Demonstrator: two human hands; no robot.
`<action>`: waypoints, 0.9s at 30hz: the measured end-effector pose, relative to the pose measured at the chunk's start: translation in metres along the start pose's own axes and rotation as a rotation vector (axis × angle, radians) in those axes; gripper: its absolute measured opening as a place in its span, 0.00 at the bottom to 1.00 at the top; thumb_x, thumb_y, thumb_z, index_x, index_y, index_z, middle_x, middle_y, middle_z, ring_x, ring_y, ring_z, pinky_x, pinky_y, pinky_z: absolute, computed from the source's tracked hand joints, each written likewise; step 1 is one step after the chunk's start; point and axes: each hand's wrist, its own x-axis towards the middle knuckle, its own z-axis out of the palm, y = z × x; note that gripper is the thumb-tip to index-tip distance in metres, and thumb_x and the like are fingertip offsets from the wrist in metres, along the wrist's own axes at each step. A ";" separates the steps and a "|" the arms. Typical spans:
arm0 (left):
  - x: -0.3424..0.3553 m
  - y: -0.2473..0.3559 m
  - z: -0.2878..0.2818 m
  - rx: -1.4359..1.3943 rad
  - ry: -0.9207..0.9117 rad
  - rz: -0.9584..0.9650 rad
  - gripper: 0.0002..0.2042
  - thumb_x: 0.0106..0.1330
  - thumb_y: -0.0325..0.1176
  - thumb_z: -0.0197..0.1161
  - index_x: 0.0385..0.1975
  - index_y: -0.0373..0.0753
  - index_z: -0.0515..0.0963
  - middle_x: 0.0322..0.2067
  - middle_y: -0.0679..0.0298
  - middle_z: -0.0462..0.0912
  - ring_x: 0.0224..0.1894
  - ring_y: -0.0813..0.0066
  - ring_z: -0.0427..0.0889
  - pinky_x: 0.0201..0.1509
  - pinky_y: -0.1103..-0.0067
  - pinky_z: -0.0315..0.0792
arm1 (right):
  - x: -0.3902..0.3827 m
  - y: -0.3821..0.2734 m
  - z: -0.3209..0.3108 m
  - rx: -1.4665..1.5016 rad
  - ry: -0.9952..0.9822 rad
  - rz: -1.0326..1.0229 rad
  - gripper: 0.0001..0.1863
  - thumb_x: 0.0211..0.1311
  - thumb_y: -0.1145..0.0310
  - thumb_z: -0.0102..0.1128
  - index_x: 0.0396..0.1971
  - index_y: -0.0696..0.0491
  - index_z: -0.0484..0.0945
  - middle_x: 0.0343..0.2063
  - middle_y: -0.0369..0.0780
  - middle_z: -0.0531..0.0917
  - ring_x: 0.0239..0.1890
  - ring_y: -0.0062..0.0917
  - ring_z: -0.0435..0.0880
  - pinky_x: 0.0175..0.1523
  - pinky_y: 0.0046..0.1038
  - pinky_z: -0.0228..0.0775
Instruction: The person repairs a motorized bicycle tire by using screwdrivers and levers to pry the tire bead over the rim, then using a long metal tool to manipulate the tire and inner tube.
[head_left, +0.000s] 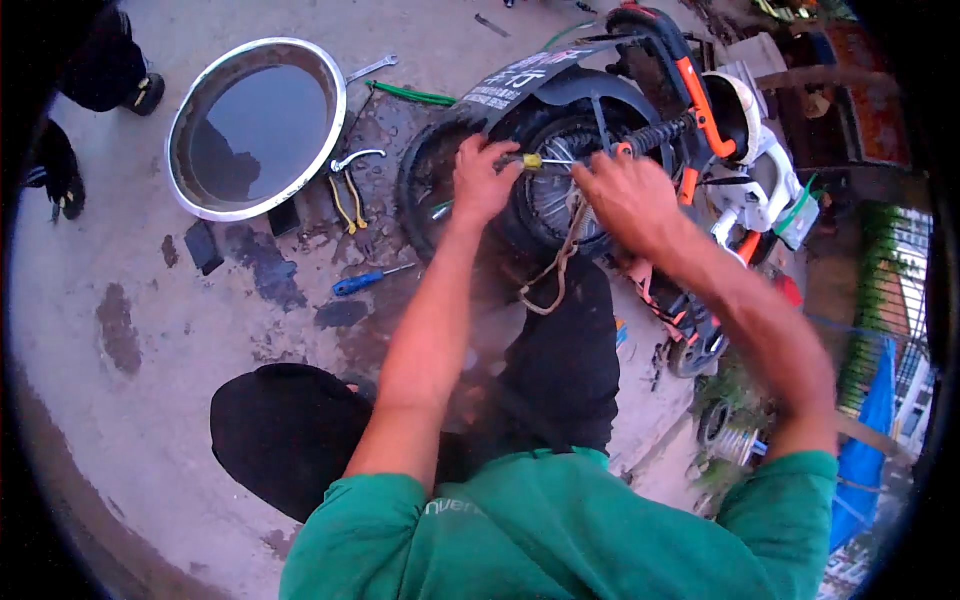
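Note:
My left hand [485, 180] is closed round a screwdriver [532, 160] with a yellow handle, its metal shaft pointing right across the spoked wheel [552, 205] of a motorcycle. My right hand [630, 205] is closed over the right side of the wheel, close to the shaft's tip. What its fingers grip is hidden. From below this hand a tan rope or strap [553, 285] hangs in a loop. The dark tyre [415, 185] stands out to the left of the wheel, beneath my left hand. A black fender [520, 85] arches over the wheel.
Left of the wheel lie a blue-handled screwdriver [362, 281], yellow-handled pliers [348, 205], a silver lever [358, 158] and a wrench [372, 68]. A metal basin [180, 185] of dark water stands beyond. The orange-and-black frame [700, 110] rises at right. Shoes [148, 94] show far left.

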 end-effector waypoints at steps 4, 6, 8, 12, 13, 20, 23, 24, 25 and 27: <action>-0.015 0.004 -0.017 0.197 0.067 0.084 0.20 0.59 0.33 0.73 0.53 0.44 0.83 0.52 0.54 0.78 0.58 0.51 0.75 0.62 0.63 0.72 | 0.059 0.011 -0.042 -0.011 -0.272 -0.134 0.07 0.58 0.67 0.64 0.26 0.52 0.88 0.32 0.46 0.90 0.36 0.36 0.92 0.39 0.38 0.84; -0.023 -0.002 -0.028 0.171 0.135 0.074 0.17 0.61 0.31 0.72 0.51 0.42 0.83 0.44 0.55 0.81 0.51 0.51 0.79 0.56 0.63 0.74 | 0.051 0.013 -0.037 0.001 -0.263 -0.123 0.07 0.57 0.67 0.64 0.27 0.52 0.88 0.32 0.45 0.90 0.35 0.37 0.92 0.39 0.38 0.84; -0.030 -0.009 -0.033 0.120 0.059 0.024 0.17 0.64 0.33 0.69 0.52 0.40 0.81 0.44 0.52 0.82 0.48 0.49 0.81 0.55 0.64 0.75 | 0.051 0.024 -0.029 -0.001 -0.343 -0.088 0.07 0.58 0.70 0.62 0.34 0.50 0.87 0.34 0.45 0.88 0.36 0.40 0.91 0.39 0.41 0.84; -0.052 -0.037 -0.038 -0.098 0.012 -0.201 0.17 0.67 0.33 0.66 0.54 0.36 0.78 0.49 0.50 0.84 0.52 0.52 0.84 0.57 0.66 0.76 | 0.077 0.046 -0.052 -0.099 -0.444 -0.160 0.16 0.57 0.74 0.61 0.46 0.47 0.87 0.38 0.44 0.87 0.39 0.42 0.89 0.44 0.42 0.82; -0.062 -0.051 -0.045 -0.125 0.004 -0.361 0.16 0.67 0.32 0.65 0.54 0.36 0.78 0.49 0.49 0.85 0.51 0.53 0.85 0.56 0.68 0.77 | 0.085 0.042 -0.053 -0.099 -0.442 -0.167 0.17 0.56 0.75 0.62 0.46 0.47 0.87 0.38 0.44 0.87 0.39 0.42 0.89 0.45 0.41 0.82; -0.089 -0.080 -0.060 0.330 -0.024 -0.596 0.24 0.65 0.47 0.68 0.54 0.36 0.78 0.53 0.48 0.83 0.56 0.49 0.81 0.63 0.62 0.72 | 0.073 0.031 -0.029 -0.069 -0.240 -0.134 0.07 0.57 0.70 0.62 0.27 0.50 0.89 0.32 0.45 0.90 0.37 0.39 0.91 0.42 0.38 0.84; -0.042 -0.039 -0.045 0.268 0.047 -0.358 0.33 0.64 0.51 0.68 0.63 0.35 0.74 0.62 0.46 0.76 0.64 0.46 0.73 0.70 0.61 0.66 | 0.063 0.019 -0.032 -0.081 -0.176 -0.191 0.06 0.56 0.67 0.64 0.25 0.49 0.89 0.31 0.43 0.90 0.36 0.35 0.92 0.40 0.36 0.83; -0.022 -0.028 -0.030 0.065 0.010 -0.284 0.35 0.64 0.51 0.68 0.66 0.34 0.72 0.63 0.45 0.75 0.64 0.45 0.73 0.71 0.61 0.65 | 0.061 0.021 -0.029 -0.082 -0.147 -0.233 0.06 0.55 0.67 0.65 0.25 0.50 0.89 0.30 0.43 0.89 0.35 0.35 0.91 0.40 0.36 0.83; -0.003 -0.025 -0.011 -0.238 -0.066 -0.325 0.37 0.65 0.51 0.68 0.69 0.32 0.68 0.65 0.43 0.72 0.65 0.43 0.72 0.72 0.61 0.64 | 0.062 0.023 -0.030 -0.079 -0.115 -0.281 0.07 0.55 0.66 0.65 0.24 0.50 0.89 0.29 0.43 0.89 0.34 0.36 0.91 0.39 0.36 0.83; 0.012 -0.004 0.025 -0.108 0.025 -0.221 0.36 0.68 0.51 0.66 0.70 0.34 0.65 0.62 0.40 0.72 0.64 0.39 0.71 0.69 0.58 0.67 | 0.059 0.023 -0.044 -0.096 -0.229 -0.273 0.06 0.55 0.67 0.65 0.25 0.50 0.89 0.29 0.43 0.89 0.34 0.36 0.91 0.39 0.36 0.83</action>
